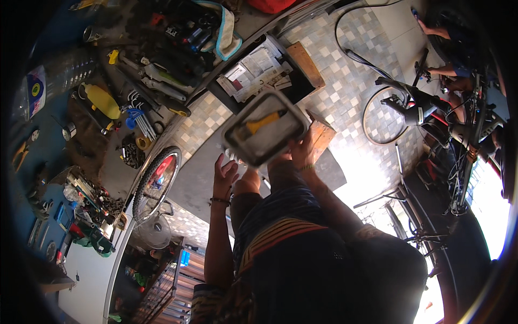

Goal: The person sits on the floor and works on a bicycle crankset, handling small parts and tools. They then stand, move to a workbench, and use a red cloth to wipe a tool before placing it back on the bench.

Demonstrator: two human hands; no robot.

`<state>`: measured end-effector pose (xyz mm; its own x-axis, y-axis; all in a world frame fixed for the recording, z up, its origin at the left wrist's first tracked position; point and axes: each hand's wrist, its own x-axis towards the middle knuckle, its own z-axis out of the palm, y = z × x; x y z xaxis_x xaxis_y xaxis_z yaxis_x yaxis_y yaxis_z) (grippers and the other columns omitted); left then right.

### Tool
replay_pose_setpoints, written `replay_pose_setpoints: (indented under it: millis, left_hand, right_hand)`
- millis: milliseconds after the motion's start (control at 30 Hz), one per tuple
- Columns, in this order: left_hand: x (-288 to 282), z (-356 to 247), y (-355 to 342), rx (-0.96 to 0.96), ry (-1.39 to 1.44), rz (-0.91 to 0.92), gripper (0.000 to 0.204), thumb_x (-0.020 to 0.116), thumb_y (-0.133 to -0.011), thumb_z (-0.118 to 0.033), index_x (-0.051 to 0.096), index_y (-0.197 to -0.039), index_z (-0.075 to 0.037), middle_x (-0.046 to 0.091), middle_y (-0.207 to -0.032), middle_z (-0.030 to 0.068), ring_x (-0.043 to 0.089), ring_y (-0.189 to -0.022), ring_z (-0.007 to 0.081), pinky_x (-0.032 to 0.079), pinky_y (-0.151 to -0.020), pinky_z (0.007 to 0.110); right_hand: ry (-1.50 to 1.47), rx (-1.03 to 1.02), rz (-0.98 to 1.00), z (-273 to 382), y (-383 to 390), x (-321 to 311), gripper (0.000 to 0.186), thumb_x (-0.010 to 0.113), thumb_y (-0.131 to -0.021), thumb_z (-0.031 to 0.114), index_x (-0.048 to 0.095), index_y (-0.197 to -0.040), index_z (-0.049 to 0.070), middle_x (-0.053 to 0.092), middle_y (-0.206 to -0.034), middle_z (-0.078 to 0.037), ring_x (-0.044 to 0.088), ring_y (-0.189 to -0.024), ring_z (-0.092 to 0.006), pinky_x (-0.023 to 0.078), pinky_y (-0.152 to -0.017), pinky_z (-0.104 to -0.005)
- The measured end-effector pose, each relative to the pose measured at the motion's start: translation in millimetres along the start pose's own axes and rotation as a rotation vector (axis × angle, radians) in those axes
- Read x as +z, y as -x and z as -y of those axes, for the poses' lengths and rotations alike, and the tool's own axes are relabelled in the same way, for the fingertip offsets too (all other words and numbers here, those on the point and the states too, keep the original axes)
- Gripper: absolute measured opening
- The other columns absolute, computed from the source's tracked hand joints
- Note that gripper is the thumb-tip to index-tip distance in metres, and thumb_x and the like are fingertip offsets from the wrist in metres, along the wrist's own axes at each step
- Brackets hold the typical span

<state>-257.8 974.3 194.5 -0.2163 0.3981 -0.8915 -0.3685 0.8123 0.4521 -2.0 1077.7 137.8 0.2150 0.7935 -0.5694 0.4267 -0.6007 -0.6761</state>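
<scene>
A shallow rectangular tray [271, 152] with a dark rim is held up in front of me, slightly blurred. Inside it lies a paintbrush [263, 123] with a yellow-and-black look. My right hand [304, 150] grips the tray's right edge, fingers partly hidden beneath it. Just below the tray's left corner is my left hand [225, 177], its fingers apart and nothing in it. Beyond the tray, an open drawer [229, 100] holds papers [254, 69].
The workbench at left carries pliers, hex keys [141, 123], a yellow bottle [101, 101] and many other tools. A bicycle wheel [156, 182] leans against its edge. Bicycles [418, 114] stand at right, with another person's arm [443, 70] among them. Tiled floor [345, 81] lies between.
</scene>
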Motion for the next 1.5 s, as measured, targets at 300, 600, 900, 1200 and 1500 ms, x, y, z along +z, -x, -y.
replay_pose_setpoints:
  millis: [300, 600, 900, 1200, 1500]
  left_hand:
    - [-111.1, 120.1, 42.8, 0.101, -0.170, -0.295, 0.014, 0.076, -0.092, -0.012, 0.064, -0.096, -0.004, 0.065, -0.088, 0.0052, 0.062, -0.076, 0.0144, 0.053, -0.059, 0.032]
    - [-344.1, 141.3, 215.2, 0.547, -0.923, -0.361, 0.048, 0.068, -0.098, -0.020, 0.057, -0.143, -0.006, 0.061, -0.129, 0.0122, 0.062, -0.113, 0.0233, 0.057, -0.080, 0.035]
    - [-442.2, -47.6, 270.6, 0.165, -0.506, -0.863, 0.059, 0.075, -0.095, -0.030, 0.053, -0.142, -0.003, 0.062, -0.132, 0.0099, 0.061, -0.090, 0.0132, 0.052, -0.075, 0.030]
    - [-462.7, -142.7, 187.1, 0.363, -0.613, -0.860, 0.054, 0.074, -0.095, -0.043, 0.062, -0.130, -0.003, 0.065, -0.121, 0.0070, 0.059, -0.094, 0.0165, 0.048, -0.078, 0.030]
    - [-534.2, -164.4, 115.6, 0.592, -1.925, -0.567, 0.050, 0.051, -0.100, -0.042, 0.061, -0.142, -0.018, 0.055, -0.142, 0.0235, 0.057, -0.127, 0.0435, 0.047, -0.108, 0.048]
  right_hand:
    - [-0.136, -0.172, 0.311, 30.6, -15.3, 10.2, 0.031, 0.069, -0.095, 0.029, 0.068, -0.113, 0.004, 0.073, -0.089, -0.014, 0.073, -0.086, -0.0267, 0.055, -0.072, -0.0395]
    - [0.420, -0.200, -0.041, -28.7, -186.1, 145.7, 0.047, 0.079, -0.082, 0.031, 0.065, -0.120, 0.007, 0.067, -0.116, -0.023, 0.065, -0.113, -0.0415, 0.055, -0.096, -0.0478]
    - [0.170, 0.510, -0.114, -73.7, -222.1, 204.2, 0.061, 0.083, -0.080, 0.037, 0.059, -0.115, -0.006, 0.071, -0.114, -0.028, 0.071, -0.109, -0.0401, 0.059, -0.092, -0.0444]
    - [0.290, 0.328, -0.037, -23.7, -163.7, 144.2, 0.033, 0.065, -0.090, 0.034, 0.077, -0.103, 0.006, 0.075, -0.108, -0.022, 0.072, -0.104, -0.0402, 0.058, -0.088, -0.0481]
    - [0.351, 0.097, 0.086, -46.9, -90.5, 62.5, 0.046, 0.058, -0.094, 0.051, 0.074, -0.094, 0.007, 0.073, -0.101, -0.023, 0.068, -0.101, -0.0443, 0.053, -0.086, -0.0524]
